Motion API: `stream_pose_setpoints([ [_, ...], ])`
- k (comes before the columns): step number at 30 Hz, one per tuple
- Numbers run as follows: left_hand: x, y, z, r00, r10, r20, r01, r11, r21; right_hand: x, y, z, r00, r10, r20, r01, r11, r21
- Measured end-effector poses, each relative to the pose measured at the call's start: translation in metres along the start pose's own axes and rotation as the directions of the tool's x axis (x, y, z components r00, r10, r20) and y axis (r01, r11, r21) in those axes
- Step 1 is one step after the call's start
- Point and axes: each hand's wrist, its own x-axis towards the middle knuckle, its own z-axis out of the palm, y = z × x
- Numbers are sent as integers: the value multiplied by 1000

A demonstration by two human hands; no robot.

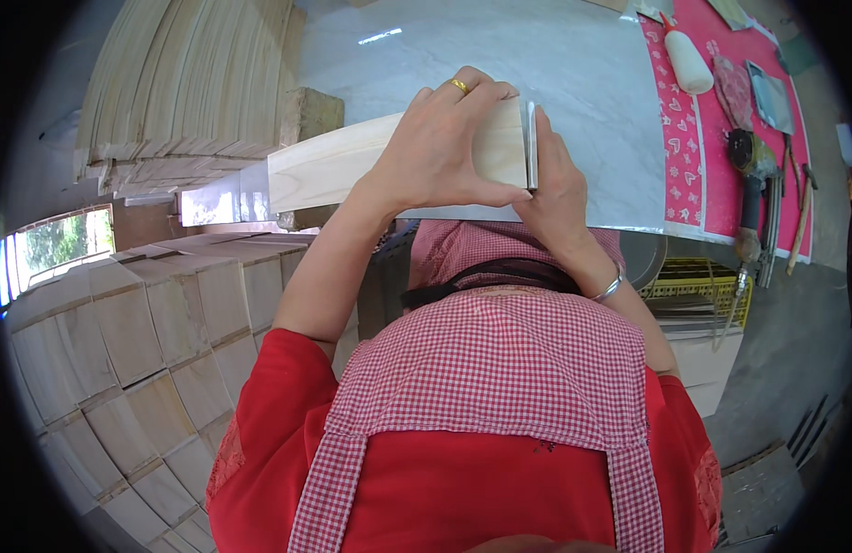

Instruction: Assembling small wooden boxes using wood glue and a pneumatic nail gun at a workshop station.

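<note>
A long pale wooden board [329, 164] lies across the near part of the table, its left part raised on a small wooden block [313, 115]. My left hand [435, 147] wraps over the board near its right end, thumb on the near edge and fingers on the far edge. At that end stands a thin flat strip [532, 146] with a light edge and a dark line beside it; its material is unclear. My right hand [557, 184] is closed along the strip's right side, holding it against the board's end. The right fingertips are partly hidden behind the strip.
Tall stacks of thin boards [186, 83] stand at the far left, with piled wooden blocks [140, 323] below. On the pink cloth [716, 184] at right lie a white bottle [689, 63], a power tool [749, 194] and a hammer [802, 221]. A yellow basket [707, 281] stands below.
</note>
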Motion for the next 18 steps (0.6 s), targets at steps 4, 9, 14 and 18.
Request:
stream_pose_setpoints([
  [4,3,2,1,1000,0,-8,0,1000,-13,1,-4,2,1000,16,12,-16,1000,21],
  [9,7,3,6,1000,-2,8,2,1000,-27,0,-3,2,999,36,30,-37,999,28],
  [14,10,2,6,1000,-10,16,10,1000,-14,1,-3,2,998,47,31,-47,999,27],
  [18,11,3,7,1000,-4,22,4,1000,-8,1,-1,4,1000,19,14,-19,1000,20],
])
